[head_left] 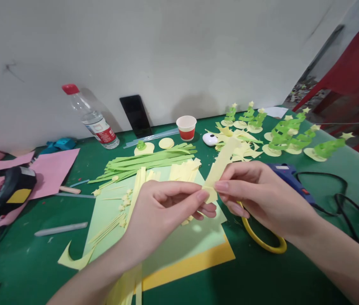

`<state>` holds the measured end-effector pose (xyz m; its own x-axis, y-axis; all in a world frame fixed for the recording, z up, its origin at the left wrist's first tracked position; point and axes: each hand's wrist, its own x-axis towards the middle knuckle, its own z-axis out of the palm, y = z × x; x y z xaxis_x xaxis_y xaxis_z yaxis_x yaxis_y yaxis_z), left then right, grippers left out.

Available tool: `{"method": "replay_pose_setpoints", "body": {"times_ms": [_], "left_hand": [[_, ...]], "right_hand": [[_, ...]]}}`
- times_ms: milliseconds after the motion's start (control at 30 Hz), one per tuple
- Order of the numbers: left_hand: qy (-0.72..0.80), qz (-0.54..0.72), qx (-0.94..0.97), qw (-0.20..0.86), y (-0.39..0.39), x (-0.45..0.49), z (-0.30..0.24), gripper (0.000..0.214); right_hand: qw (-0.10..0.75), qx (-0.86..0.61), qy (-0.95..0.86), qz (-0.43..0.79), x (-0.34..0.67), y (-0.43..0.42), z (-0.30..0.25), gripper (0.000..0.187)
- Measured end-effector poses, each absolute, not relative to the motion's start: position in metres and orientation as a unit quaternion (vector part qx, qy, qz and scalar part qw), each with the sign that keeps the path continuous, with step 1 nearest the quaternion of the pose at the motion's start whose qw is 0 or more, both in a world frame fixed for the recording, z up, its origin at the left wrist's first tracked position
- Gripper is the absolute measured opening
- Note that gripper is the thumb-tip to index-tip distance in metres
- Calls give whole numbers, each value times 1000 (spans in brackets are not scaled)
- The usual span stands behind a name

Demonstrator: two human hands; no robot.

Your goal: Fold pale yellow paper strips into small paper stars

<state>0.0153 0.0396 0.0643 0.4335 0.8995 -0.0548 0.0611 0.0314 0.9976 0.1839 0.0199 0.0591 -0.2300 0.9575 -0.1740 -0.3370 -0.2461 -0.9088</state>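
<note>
Both my hands meet over the middle of the table, pinching a pale yellow paper strip (223, 159). My left hand (169, 207) grips its lower end between thumb and forefinger. Just above that, my right hand (255, 190) holds the strip, which seems folded at the lower end. Below my right hand show the yellow scissors handles (262, 239); their blades are hidden. Beneath my hands lies a light green paper sheet (173, 241) with yellow strips and small paper stars (124, 205) on it. Green paper strips (147, 161) are piled behind it.
Several green spiral paper trees (276, 137) stand at the back right. A glue gun (289, 178) trails a black cable at right. Along the wall are a bottle (98, 123), a phone (136, 115) and a paper cup (186, 127). Pink paper (54, 169) lies at left.
</note>
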Motion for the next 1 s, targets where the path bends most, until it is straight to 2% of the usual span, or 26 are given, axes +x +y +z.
{"method": "replay_pose_setpoints", "body": {"times_ms": [133,233,367,533,667,767,867,1000], "left_hand": [[395,347,586,616,40,15,63,15],[391,340,567,640,42,15,63,16],[382,338,540,669,44,14,64,16],[363,331,498,715,45,13,64,12],[376,307,486,727,45,14,67,11],[383,282,469,744,46,15,69,12],[365,242,448,779,49,16,69,11],[361,221,480,769,53,17,63,27]], "right_hand": [[456,-376,-340,732,183,22,57,20],[468,-391,-367,702,182,21,57,16],[497,-438,-502,556,182,18,59,15],[499,-425,-698,288,181,18,61,24],[452,-378,-807,48,186,18,60,27],[372,-328,-864,-91,193,18,61,26],[306,-320,-886,-139,199,17,59,29],[309,-329,-883,-131,198,16,58,26]]}}
